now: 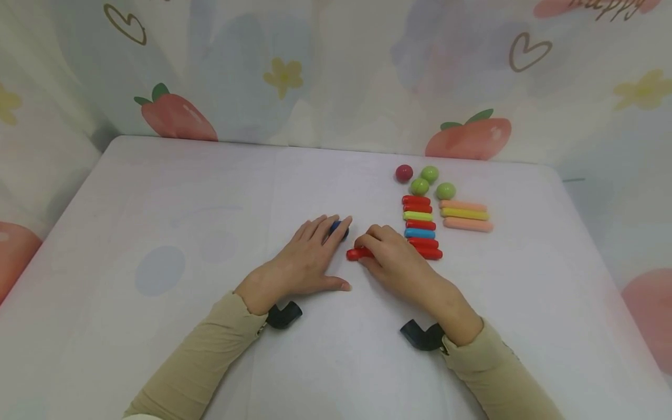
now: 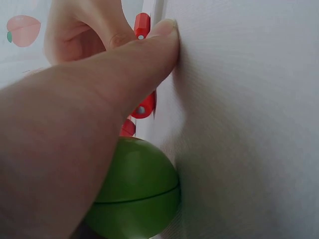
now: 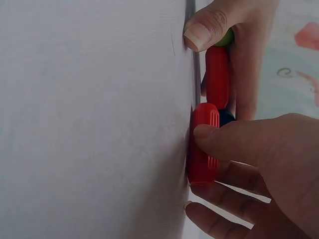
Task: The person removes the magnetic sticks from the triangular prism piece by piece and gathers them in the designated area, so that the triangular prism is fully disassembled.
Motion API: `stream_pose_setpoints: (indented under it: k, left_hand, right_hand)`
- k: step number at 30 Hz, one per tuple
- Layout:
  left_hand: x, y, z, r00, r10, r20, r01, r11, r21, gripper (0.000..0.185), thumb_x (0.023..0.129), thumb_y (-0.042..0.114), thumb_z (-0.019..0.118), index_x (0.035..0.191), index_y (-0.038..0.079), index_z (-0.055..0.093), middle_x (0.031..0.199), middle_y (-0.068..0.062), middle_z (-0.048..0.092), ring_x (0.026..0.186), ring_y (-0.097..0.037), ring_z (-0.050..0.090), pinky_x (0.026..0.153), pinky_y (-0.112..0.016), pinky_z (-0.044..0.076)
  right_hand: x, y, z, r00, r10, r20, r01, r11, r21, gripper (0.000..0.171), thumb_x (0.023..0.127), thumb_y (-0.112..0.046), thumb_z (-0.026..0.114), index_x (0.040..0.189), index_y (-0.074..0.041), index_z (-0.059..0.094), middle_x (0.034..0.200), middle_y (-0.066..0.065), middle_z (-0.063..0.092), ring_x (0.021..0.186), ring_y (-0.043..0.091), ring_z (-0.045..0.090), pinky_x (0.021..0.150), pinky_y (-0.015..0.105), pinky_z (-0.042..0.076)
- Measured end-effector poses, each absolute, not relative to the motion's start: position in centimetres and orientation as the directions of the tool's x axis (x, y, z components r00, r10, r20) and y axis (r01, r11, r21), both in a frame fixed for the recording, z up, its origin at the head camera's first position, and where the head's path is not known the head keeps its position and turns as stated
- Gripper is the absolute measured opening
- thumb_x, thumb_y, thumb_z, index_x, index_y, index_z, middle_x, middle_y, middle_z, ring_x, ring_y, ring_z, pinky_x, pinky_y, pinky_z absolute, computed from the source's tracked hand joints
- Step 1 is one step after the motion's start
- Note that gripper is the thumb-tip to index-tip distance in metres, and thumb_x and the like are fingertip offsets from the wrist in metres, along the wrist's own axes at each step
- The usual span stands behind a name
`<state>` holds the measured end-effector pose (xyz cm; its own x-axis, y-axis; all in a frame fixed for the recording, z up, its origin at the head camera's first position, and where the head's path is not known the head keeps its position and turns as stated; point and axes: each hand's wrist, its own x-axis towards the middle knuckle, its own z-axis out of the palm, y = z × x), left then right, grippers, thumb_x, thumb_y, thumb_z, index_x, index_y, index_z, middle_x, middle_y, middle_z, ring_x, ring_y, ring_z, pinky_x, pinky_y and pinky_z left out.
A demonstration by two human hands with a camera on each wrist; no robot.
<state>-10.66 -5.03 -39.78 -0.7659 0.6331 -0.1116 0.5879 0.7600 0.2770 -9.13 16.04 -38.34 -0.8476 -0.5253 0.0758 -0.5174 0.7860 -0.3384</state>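
My left hand [image 1: 307,262] lies palm down with fingers spread and thumb out. Between its fingers shows a dark blue rounded object [image 1: 341,228], mostly covered. The left wrist view has a green ball [image 2: 139,191] beside that palm. In the right wrist view another red stick [image 3: 218,77] stands near the left thumb, with a bit of green behind it. My right hand [image 1: 399,259] pinches a short red plastic stick [image 3: 203,149] between thumb and fingers, low at the table surface. The stick's rounded end [image 1: 354,254] points toward the left hand.
Right of the right hand is a column of short sticks [image 1: 420,225], mostly red, with one blue and one yellow-green. Beside it lie peach and yellow sticks [image 1: 467,224]. Behind them sit a dark red ball [image 1: 404,173] and green balls [image 1: 419,186]. A patterned curtain [image 1: 341,76] hangs at the back.
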Motion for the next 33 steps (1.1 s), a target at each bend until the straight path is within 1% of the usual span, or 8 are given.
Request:
stream_pose_setpoints:
  k: [6,9,14,18,24,29,33]
  left_hand:
    - [-10.6,-5.0,-39.7,-0.766,0.633,-0.117,0.585,0.760,0.282,0.115,0.080,0.070,0.066,0.161,0.017,0.003,0.163,-0.014,0.019,0.150,-0.035,0.021,0.123,-0.053,0.020]
    - [-10.6,-5.0,-39.7,-0.767,0.631,-0.120,0.581,0.761,0.287,0.115,0.080,0.070,0.066,0.161,0.017,0.002,0.163,-0.014,0.019,0.151,-0.035,0.020,0.123,-0.053,0.020]
    - [-10.7,-5.0,-39.8,-0.770,0.625,-0.125,0.576,0.767,0.285,0.116,0.080,0.070,0.066,0.161,0.018,0.001,0.163,-0.013,0.019,0.151,-0.035,0.019,0.123,-0.052,0.020]
    - [-10.7,-5.0,-39.8,-0.773,0.621,-0.128,0.572,0.770,0.284,0.117,0.079,0.070,0.067,0.161,0.019,0.001,0.163,-0.013,0.019,0.151,-0.034,0.019,0.123,-0.052,0.020]
    - [-10.7,-5.0,-39.8,-0.776,0.616,-0.133,0.566,0.774,0.284,0.117,0.079,0.070,0.067,0.161,0.019,0.001,0.164,-0.012,0.018,0.151,-0.034,0.019,0.123,-0.052,0.019]
    - [-10.6,-4.9,-39.8,-0.775,0.616,-0.139,0.562,0.773,0.293,0.117,0.080,0.070,0.067,0.161,0.019,0.000,0.164,-0.012,0.017,0.152,-0.034,0.018,0.124,-0.051,0.018]
    - [-10.7,-5.0,-39.8,-0.773,0.620,-0.136,0.566,0.770,0.294,0.116,0.081,0.070,0.066,0.161,0.019,-0.001,0.164,-0.013,0.017,0.152,-0.034,0.018,0.124,-0.051,0.017]
  right_hand:
    - [-8.9,16.4,-37.4,-0.838,-0.543,0.060,-0.528,0.777,-0.342,0.030,0.085,-0.012,0.078,0.113,-0.004,0.068,0.106,0.007,0.065,0.102,0.022,0.060,0.089,0.036,0.057]
    - [-8.8,16.7,-36.7,-0.837,-0.544,0.057,-0.528,0.775,-0.347,0.029,0.086,-0.009,0.076,0.113,-0.004,0.067,0.107,0.008,0.066,0.102,0.024,0.060,0.089,0.038,0.057]
    - [-8.8,17.4,-35.9,-0.835,-0.546,0.059,-0.529,0.772,-0.352,0.033,0.087,-0.004,0.074,0.119,-0.007,0.065,0.112,0.008,0.067,0.105,0.025,0.060,0.091,0.041,0.056]
    - [-8.9,18.1,-35.2,-0.836,-0.545,0.070,-0.530,0.766,-0.364,0.036,0.087,-0.001,0.073,0.120,-0.010,0.064,0.112,0.006,0.066,0.107,0.023,0.060,0.093,0.042,0.056]
    - [-8.6,19.1,-33.9,-0.853,-0.515,0.078,-0.505,0.780,-0.370,0.036,0.085,0.001,0.074,0.118,-0.010,0.064,0.112,0.006,0.065,0.105,0.021,0.060,0.091,0.041,0.057]
    - [-8.2,20.3,-33.0,-0.874,-0.482,0.065,-0.468,0.795,-0.385,0.036,0.085,0.005,0.071,0.117,-0.009,0.063,0.113,0.008,0.063,0.104,0.024,0.062,0.088,0.044,0.058]
    - [-8.2,21.2,-32.4,-0.882,-0.466,0.077,-0.458,0.805,-0.378,0.035,0.084,0.006,0.071,0.115,-0.008,0.063,0.110,0.008,0.062,0.101,0.024,0.061,0.085,0.044,0.058]
